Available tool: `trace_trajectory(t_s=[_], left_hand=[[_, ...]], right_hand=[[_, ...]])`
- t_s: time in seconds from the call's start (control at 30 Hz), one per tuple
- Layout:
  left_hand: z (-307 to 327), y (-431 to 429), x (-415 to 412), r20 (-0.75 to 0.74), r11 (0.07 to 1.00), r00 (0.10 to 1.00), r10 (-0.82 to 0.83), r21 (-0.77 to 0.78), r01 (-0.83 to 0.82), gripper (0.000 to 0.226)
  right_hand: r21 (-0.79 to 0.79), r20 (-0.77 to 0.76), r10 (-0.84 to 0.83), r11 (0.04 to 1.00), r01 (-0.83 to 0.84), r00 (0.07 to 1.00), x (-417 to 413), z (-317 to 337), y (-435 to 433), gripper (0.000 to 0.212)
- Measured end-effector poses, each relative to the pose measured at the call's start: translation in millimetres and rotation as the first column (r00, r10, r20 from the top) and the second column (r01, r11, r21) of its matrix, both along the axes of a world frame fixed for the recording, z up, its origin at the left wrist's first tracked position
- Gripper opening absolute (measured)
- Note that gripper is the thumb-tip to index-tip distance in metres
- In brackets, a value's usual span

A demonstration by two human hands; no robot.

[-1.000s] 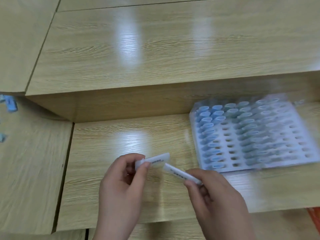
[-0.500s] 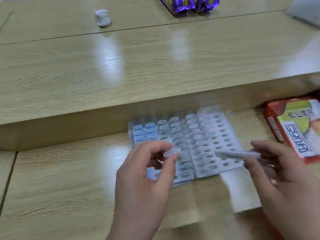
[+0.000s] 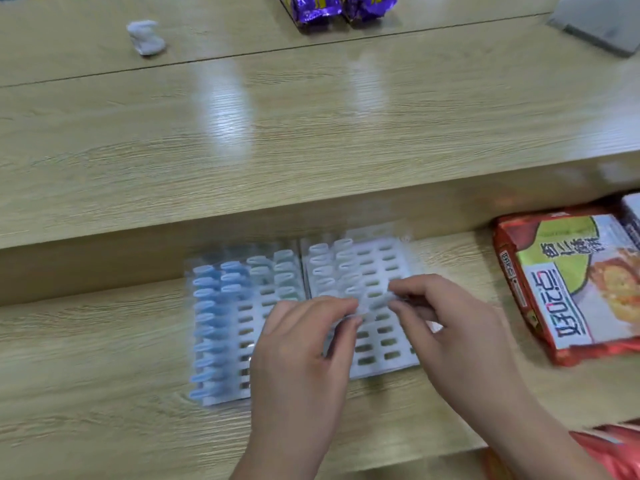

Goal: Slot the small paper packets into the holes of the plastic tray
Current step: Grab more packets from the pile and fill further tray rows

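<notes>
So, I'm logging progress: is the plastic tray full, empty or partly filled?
Partly filled. Blue paper packets stand in the plastic tray's left columns, pale ones in far rows; many holes elsewhere are empty.

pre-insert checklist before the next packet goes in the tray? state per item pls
1. Grip: left hand and right hand pinch a pale packet between them: ok, though blurred.
2. Free holes under the hands in the tray: ok.
3. Alignment of packet with a hole: cannot tell, motion blur.
4. Flatness: tray lies flat on desk: ok.
5. Clearance: snack box apart from tray, at its right: ok.
</notes>
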State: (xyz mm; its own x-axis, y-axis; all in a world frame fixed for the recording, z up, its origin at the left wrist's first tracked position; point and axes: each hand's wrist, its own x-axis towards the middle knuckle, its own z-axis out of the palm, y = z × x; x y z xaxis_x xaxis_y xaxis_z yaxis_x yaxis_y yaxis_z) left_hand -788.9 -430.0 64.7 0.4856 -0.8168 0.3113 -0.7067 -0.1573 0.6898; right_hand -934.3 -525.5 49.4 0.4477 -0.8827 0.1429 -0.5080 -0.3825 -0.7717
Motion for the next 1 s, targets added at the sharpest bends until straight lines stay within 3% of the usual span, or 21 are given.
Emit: trace_trajectory(t_s=[0.13,0.43,0.6,0.77,0.9,1.0], left_hand=[[-13.0,0.1,-6.0,0.157,1.000,0.988,-0.012,0.000,0.012,0.013],[-18.8,-2.7,-8.3,0.223,0.999,0.975,0.019,-0.049,-0.008,0.018],[-20.6,-1.9,-3.2,0.213,0.999,0.977,0.008,-0.037,0.000,0.018],[-27.9,-7.8,-7.4,0.331,0.996,0.942,-0.058,0.082,0.033,0.015],[-29.5,-2.6,-7.4,0.298,0.998,0.954,-0.034,0.054,0.018,0.015],[-31.5,3.1,-9.3,0.254,1.000,0.967,0.027,-0.022,-0.023,0.011]], right_hand=[[-0.029,0.028,0.052,0.998,-0.051,0.998,1.1,-5.2,-5.3,0.016],[-0.023,0.056,0.117,0.993,-0.116,0.992,2.1,-12.3,-9.9,0.016],[-0.141,0.000,0.161,0.977,-0.160,0.987,1.3,-20.4,-10.3,0.014],[-0.185,0.010,0.197,0.964,-0.192,0.980,3.4,-25.2,-11.4,0.025],[-0.171,0.001,0.240,0.956,-0.236,0.971,7.8,-29.1,-5.7,0.041],[-0.197,-0.013,0.234,0.953,-0.232,0.972,9.2,-31.5,-2.4,0.038]])
